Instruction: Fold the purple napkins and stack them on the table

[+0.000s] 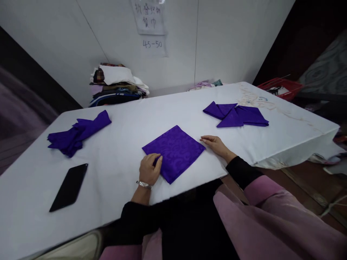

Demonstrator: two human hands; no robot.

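A purple patterned cloth napkin (177,153) lies flat on the white-covered table in front of me, folded to a square and turned so one corner points toward me. My left hand (150,169), with a bracelet at the wrist, rests over its lower left edge. Its fingers are bent, with the thumb apart from them; the fingertips are partly hidden. Just off the right corner, my right hand (215,145) is open, fingers stretched out toward the napkin and holding nothing.
Crumpled purple napkins (78,133) lie at left, and folded purple napkins (235,115) at back right. A black phone (69,187) lies at front left. Behind the table (116,151) are a clothes stack (116,85) and a wall notice (150,18). A red basket (282,88) stands far right.
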